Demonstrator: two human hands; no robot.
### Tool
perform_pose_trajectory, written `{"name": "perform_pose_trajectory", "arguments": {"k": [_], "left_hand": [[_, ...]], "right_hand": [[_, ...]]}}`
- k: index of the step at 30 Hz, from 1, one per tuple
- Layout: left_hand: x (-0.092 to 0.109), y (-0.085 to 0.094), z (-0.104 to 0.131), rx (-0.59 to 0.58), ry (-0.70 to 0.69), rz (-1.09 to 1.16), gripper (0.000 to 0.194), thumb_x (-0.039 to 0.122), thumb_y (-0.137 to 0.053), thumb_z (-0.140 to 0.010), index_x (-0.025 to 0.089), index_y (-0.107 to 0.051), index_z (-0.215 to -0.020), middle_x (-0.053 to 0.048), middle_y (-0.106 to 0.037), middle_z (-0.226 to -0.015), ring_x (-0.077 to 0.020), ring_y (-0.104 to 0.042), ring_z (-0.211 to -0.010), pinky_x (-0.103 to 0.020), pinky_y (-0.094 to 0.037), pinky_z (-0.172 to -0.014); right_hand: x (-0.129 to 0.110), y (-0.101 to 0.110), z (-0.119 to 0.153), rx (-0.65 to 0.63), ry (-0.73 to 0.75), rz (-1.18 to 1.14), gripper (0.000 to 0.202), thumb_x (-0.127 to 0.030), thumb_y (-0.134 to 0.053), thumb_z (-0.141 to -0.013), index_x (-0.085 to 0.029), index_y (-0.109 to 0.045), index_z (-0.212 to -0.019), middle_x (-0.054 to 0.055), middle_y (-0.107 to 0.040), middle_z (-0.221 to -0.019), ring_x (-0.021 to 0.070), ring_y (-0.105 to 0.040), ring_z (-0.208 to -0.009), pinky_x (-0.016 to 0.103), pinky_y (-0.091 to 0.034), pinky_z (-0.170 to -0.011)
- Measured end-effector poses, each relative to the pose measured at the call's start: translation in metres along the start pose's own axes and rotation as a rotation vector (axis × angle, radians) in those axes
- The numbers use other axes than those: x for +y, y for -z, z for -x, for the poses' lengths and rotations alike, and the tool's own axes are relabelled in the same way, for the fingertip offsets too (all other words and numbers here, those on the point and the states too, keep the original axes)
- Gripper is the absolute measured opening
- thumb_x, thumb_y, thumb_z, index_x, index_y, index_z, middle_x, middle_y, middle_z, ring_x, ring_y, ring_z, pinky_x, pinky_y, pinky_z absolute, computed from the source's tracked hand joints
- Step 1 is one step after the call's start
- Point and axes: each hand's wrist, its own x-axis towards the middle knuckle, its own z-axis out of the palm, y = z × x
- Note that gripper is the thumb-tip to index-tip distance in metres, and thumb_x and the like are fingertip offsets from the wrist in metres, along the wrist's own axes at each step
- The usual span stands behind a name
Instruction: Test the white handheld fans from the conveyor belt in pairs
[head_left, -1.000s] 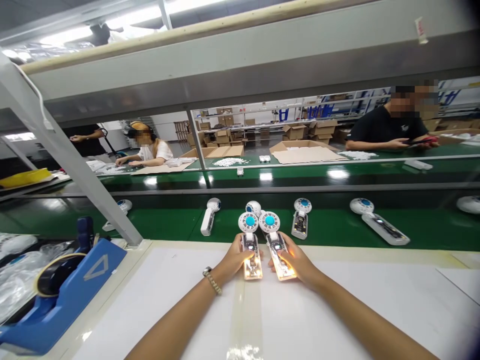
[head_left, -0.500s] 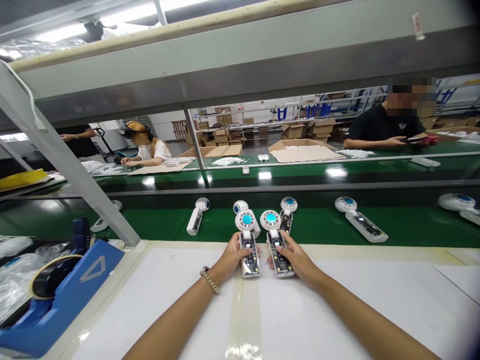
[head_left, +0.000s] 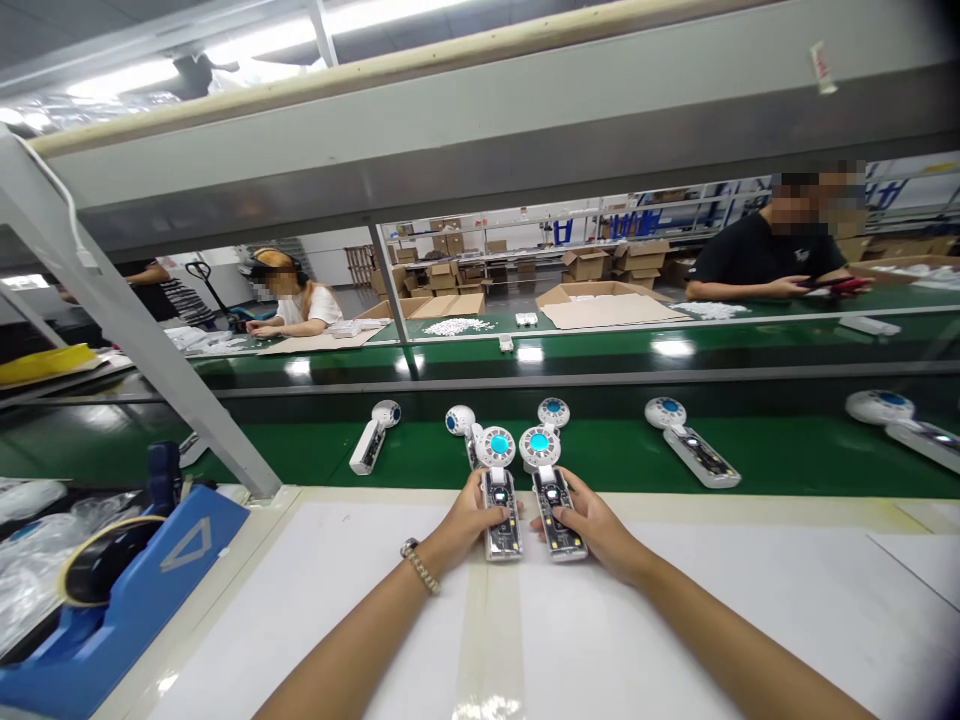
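Note:
My left hand (head_left: 470, 520) is wrapped around the clear-fronted handle of a small white handheld fan (head_left: 502, 515), thumb on its front. Another fan (head_left: 559, 520) of the same kind is gripped in my right hand (head_left: 592, 520), its thumb also pressing on the front. Both fans stand side by side, slightly apart, with their round vented heads upward. Each head has a bright blue centre, and a small light shows on each handle. Behind them, two more fans on the green belt (head_left: 420, 455) are partly hidden.
Other fans lie on the belt, including one at left (head_left: 367, 447) and one at right (head_left: 701, 455). A blue tape dispenser (head_left: 180, 560) stands left on the white worktop (head_left: 322, 600). A slanted post (head_left: 150, 320) and an overhead beam (head_left: 450, 150) frame the view. Two co-workers sit across.
The fans lying on the belt have shifted left. My hands stay almost in place, still holding both fans, which have moved only slightly.

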Motion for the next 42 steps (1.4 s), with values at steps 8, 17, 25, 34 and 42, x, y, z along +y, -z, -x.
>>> {"name": "perform_pose_trajectory", "arguments": {"k": [8,17,25,34,42], "left_hand": [[0.005,0.001,-0.001,-0.022,0.042,-0.003,0.051,0.007,-0.068,-0.063,0.019,-0.041,-0.105,-0.011,-0.051,-0.112,-0.0254,-0.059,-0.093,-0.035,-0.047,-0.075],[0.007,-0.001,0.001,-0.039,0.056,0.014,0.054,0.006,-0.068,-0.063,0.021,-0.040,-0.106,-0.010,-0.050,-0.116,-0.0247,-0.059,-0.093,-0.034,-0.046,-0.075],[0.010,-0.003,0.001,-0.022,0.086,0.024,0.050,0.007,-0.068,-0.062,0.020,-0.042,-0.103,-0.010,-0.053,-0.110,-0.0254,-0.059,-0.094,-0.036,-0.046,-0.078],[0.010,-0.003,0.001,-0.013,0.093,0.032,0.054,0.006,-0.069,-0.062,0.020,-0.041,-0.106,-0.010,-0.053,-0.112,-0.0255,-0.059,-0.094,-0.036,-0.046,-0.079],[0.011,-0.003,0.002,-0.028,0.078,0.006,0.049,0.006,-0.067,-0.064,0.020,-0.045,-0.105,-0.010,-0.053,-0.113,-0.0257,-0.058,-0.096,-0.036,-0.046,-0.078]], "right_hand": [[-0.001,0.000,-0.001,-0.017,-0.005,0.010,0.072,-0.039,-0.066,-0.073,-0.023,-0.022,-0.128,0.006,-0.064,-0.089,0.0219,-0.064,-0.079,0.036,-0.049,-0.071],[0.005,0.003,-0.002,-0.019,0.017,-0.027,0.071,-0.037,-0.066,-0.073,-0.026,-0.022,-0.128,0.005,-0.060,-0.094,0.0233,-0.063,-0.084,0.039,-0.050,-0.075],[-0.002,-0.005,-0.001,0.048,-0.032,-0.032,0.080,-0.039,-0.070,-0.068,-0.024,-0.019,-0.129,0.005,-0.060,-0.092,0.0223,-0.064,-0.079,0.038,-0.048,-0.074],[-0.008,-0.008,0.001,0.036,-0.047,-0.041,0.087,-0.040,-0.070,-0.066,-0.021,-0.014,-0.130,0.006,-0.062,-0.088,0.0208,-0.064,-0.072,0.036,-0.048,-0.070],[-0.002,-0.003,0.000,0.018,-0.023,-0.042,0.081,-0.038,-0.069,-0.070,-0.023,-0.017,-0.130,0.006,-0.063,-0.090,0.0226,-0.065,-0.076,0.038,-0.048,-0.074]]}}
